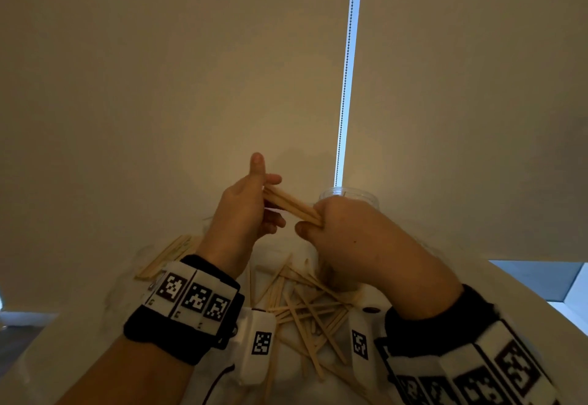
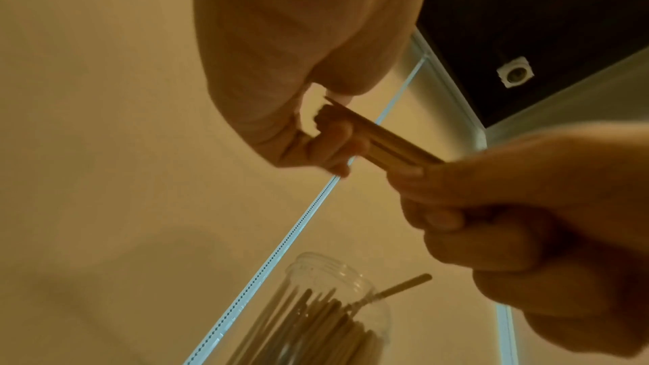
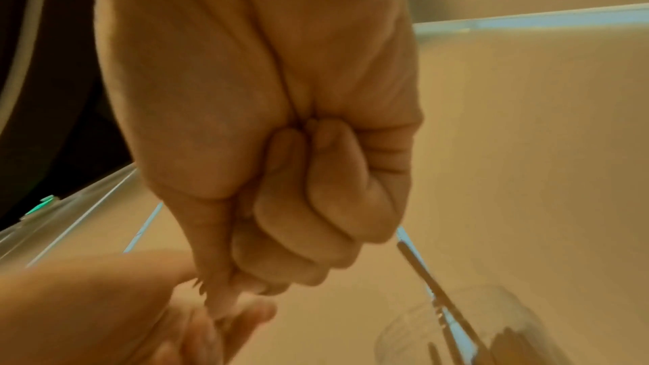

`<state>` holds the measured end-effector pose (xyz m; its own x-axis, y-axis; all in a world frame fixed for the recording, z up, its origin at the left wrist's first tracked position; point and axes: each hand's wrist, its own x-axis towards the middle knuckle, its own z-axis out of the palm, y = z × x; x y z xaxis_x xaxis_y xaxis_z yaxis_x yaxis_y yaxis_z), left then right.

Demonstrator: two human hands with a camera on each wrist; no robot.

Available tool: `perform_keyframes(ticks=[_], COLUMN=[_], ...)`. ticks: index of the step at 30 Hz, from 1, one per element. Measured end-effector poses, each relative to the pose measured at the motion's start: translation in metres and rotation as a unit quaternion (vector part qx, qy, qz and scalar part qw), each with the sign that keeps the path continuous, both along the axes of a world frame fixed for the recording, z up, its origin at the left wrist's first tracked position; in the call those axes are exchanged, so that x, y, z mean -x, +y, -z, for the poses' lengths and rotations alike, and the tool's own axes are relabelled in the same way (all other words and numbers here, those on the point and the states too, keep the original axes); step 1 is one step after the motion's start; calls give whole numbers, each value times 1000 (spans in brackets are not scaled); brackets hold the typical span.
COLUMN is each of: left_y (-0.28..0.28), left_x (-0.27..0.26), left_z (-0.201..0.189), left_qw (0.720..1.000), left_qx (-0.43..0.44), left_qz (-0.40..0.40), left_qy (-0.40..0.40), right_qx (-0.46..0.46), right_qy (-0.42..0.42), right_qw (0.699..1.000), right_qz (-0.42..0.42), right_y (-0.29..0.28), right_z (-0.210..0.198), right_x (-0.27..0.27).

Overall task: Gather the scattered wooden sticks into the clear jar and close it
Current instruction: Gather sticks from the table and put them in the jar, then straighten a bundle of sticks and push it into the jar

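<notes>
A bundle of wooden sticks (image 1: 291,205) is held in the air between both hands. My right hand (image 1: 337,229) grips its right end in a closed fist (image 3: 298,190). My left hand (image 1: 248,207) holds the left end, with fingers (image 2: 330,146) curled round it and the index finger pointing up. The clear jar (image 1: 353,196) stands open just behind my right hand, partly hidden by it. In the left wrist view the jar (image 2: 337,301) has many sticks inside. More sticks (image 1: 305,306) lie scattered on the white table below my wrists.
Another heap of sticks (image 1: 168,255) lies on the table (image 1: 79,325) to the left of my left wrist. A closed blind with a bead chain (image 1: 345,86) hangs behind the table. No lid shows in any view.
</notes>
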<state>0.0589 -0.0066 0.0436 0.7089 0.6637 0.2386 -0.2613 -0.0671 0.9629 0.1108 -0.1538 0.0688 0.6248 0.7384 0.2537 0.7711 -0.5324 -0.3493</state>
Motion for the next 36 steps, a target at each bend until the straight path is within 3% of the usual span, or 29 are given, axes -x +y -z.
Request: perform_keyframes(ticks=[4, 7, 10, 15, 18, 22, 25, 29, 33, 36], left_y=[-4, -12, -20, -19, -9, -10, -15, -16, -12, -13], left_x=[-1, -8, -19, -38, -59, -80, -87, -85, -82, -82], left_z=[3, 17, 24, 18, 17, 19, 22, 24, 26, 27], left_qw=[998, 997, 994, 987, 966, 942, 921, 935, 942, 940], left_qx=[11, -21, -38, -82, -149, -209, -297, -248, -227, -224], left_qz=[36, 23, 30, 60, 117, 213, 218, 247, 238, 249], left_qy=[49, 77, 103, 125, 177, 153, 127, 61, 72, 68], right_qx=[-109, -71, -34, -21, -14, 135, 211, 240, 217, 268], right_qy=[-16, 25, 62, 38, 115, 182, 193, 155, 115, 53], right_qw=[984, 979, 981, 983, 983, 967, 952, 950, 959, 951], right_qz=[142, 188, 178, 178, 145, 114, 111, 123, 139, 147], right_y=[-22, -26, -22, -35, -43, -36, -25, -12, -13, -14], right_z=[-11, -9, -1, -21, -47, -74, -83, -85, -89, -93], right_x=[-32, -43, -54, -63, -63, -71, -77, -82, -90, -95])
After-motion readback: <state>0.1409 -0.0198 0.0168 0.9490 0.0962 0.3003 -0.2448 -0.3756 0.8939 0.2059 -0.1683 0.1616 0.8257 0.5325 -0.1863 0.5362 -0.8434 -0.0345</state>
